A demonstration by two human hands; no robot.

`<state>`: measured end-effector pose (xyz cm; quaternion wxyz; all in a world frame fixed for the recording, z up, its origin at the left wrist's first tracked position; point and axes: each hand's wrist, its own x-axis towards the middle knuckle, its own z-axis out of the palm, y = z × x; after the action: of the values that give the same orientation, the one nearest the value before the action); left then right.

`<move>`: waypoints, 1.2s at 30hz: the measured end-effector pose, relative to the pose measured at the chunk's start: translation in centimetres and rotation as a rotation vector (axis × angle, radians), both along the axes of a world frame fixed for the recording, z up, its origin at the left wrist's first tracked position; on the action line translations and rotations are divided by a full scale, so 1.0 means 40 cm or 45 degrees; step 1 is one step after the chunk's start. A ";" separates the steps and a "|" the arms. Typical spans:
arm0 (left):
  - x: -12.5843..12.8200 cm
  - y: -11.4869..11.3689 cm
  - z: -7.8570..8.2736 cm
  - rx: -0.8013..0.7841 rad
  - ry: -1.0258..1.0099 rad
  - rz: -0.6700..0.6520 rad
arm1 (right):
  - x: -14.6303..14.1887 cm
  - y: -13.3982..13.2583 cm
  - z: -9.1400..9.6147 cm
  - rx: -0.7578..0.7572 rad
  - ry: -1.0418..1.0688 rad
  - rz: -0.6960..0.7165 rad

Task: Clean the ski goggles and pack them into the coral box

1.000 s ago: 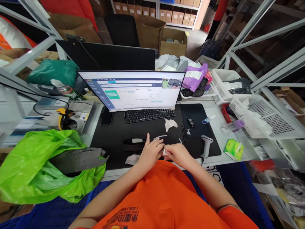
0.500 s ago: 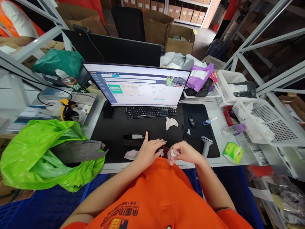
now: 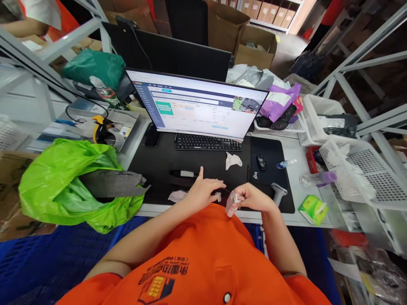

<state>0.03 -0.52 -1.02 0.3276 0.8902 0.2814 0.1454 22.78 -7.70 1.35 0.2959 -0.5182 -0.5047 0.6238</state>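
My left hand (image 3: 206, 191) lies near the front edge of the black desk mat (image 3: 152, 169), fingers stretched out and thumb apart. It rests over a dark item whose reddish-brown part (image 3: 224, 196) shows between my hands; its kind is hidden. My right hand (image 3: 251, 197), just to the right, pinches a crumpled white tissue (image 3: 233, 204). Beyond my left hand lies a black, pen-like tool with a pale band (image 3: 184, 173). Another used tissue (image 3: 177, 195) is partly behind my left wrist, and a third tissue (image 3: 233, 160) lies below the keyboard.
A monitor (image 3: 197, 106) stands behind the keyboard (image 3: 208, 142). To the left are a bright green plastic bag (image 3: 63, 182) with a grey item inside and a tape dispenser (image 3: 103, 131). A mouse (image 3: 261, 162), scanner (image 3: 279, 193), tissue pack (image 3: 313, 209) and white baskets (image 3: 359, 169) are rightward.
The view has tilted, so the desk sits differently in frame. My right hand still holds the tissue, its fingers slightly shifted. My left hand remains outstretched in nearly the same place.
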 end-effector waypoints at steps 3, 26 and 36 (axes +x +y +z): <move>0.015 0.000 -0.001 0.098 0.038 -0.060 | -0.066 0.008 -0.025 -0.013 -0.168 0.010; 0.011 0.045 0.013 0.151 0.124 -0.095 | -0.115 0.030 -0.068 0.132 -0.238 -0.209; -0.057 -0.049 -0.063 -0.012 -0.077 0.561 | -0.119 0.012 -0.087 0.159 0.255 -0.824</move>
<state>-2.26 -2.46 -3.56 0.3003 0.8009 0.4598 0.2386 18.01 -7.22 -2.15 0.5577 -0.5684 -0.3200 0.5133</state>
